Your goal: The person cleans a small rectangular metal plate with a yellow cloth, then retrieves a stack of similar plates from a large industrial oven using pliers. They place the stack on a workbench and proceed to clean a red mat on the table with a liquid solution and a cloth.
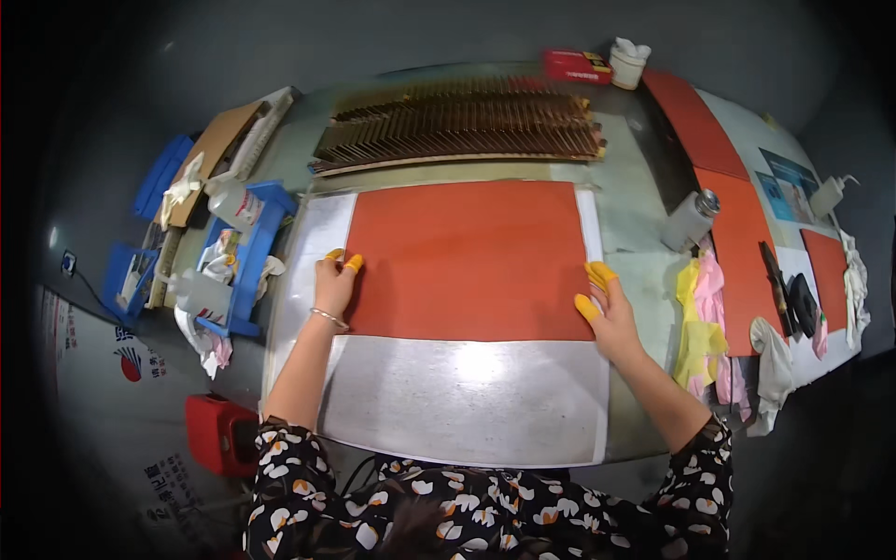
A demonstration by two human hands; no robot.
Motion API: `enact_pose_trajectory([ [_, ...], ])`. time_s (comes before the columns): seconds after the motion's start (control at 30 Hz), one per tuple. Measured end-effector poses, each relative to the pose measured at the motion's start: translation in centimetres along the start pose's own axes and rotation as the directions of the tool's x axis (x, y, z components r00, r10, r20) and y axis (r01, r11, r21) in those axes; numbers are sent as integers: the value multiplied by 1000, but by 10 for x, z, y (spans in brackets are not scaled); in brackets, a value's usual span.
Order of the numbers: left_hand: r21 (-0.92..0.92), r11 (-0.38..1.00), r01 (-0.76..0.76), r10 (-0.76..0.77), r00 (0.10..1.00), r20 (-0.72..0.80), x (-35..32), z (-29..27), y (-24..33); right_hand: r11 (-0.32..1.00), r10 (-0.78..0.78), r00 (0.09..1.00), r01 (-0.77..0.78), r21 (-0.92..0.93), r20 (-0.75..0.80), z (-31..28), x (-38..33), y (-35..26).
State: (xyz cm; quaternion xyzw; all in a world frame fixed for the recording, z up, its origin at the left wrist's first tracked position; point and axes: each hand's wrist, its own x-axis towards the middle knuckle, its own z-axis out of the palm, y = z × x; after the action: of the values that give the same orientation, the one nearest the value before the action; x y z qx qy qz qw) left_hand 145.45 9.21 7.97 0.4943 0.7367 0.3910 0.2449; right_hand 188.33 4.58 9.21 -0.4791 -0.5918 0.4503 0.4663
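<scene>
An orange-red rectangular sheet (467,261) lies on a pale, shiny board (457,401) in front of me. My left hand (336,285), with yellow finger cots and a bracelet on its wrist, is closed at the sheet's left edge. At the right edge, my right hand (609,308) grips the sheet, yellow cots on its thumb and fingers. The undersides of both grips are hidden. Beyond the sheet stands a long rack (457,131) of many thin, dark, upright slats.
Left: a blue holder (250,252) with plastic bottles and cloths. Right: a metal flask (693,220), yellow cloth (695,327), pink cloth (711,289) and more orange-red sheets (733,243). A red box (577,66) and white tissue holder (629,65) stand at the back.
</scene>
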Motion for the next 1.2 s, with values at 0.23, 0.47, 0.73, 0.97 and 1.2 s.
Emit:
enact_pose_trajectory([
  [0.23, 44, 990, -132, 136, 985, -102, 0, 9, -5, 990, -57, 997, 49, -131, -57, 20, -6, -2],
  [0.47, 450, 888, -94, 45, 992, 120, 56, -9, 23, 926, -136, 988, 102, -364, -68, 8, 22, -6],
  [0.73, 211, 429, -878, 653, 463, 599, 82, 69, 283, 863, -298, 950, 225, -453, -94, -18, -4, 12],
  [0.97, 495, 17, -869, 295, 477, 828, 102, 247, 367, 903, -269, 963, 244, -355, -24, -29, -9, 9],
  [1.2, 475, -172, -863, 52, 473, 879, 124, 294, 373, 960, -104, 995, 101, -262, 2, -32, -6, 2],
])
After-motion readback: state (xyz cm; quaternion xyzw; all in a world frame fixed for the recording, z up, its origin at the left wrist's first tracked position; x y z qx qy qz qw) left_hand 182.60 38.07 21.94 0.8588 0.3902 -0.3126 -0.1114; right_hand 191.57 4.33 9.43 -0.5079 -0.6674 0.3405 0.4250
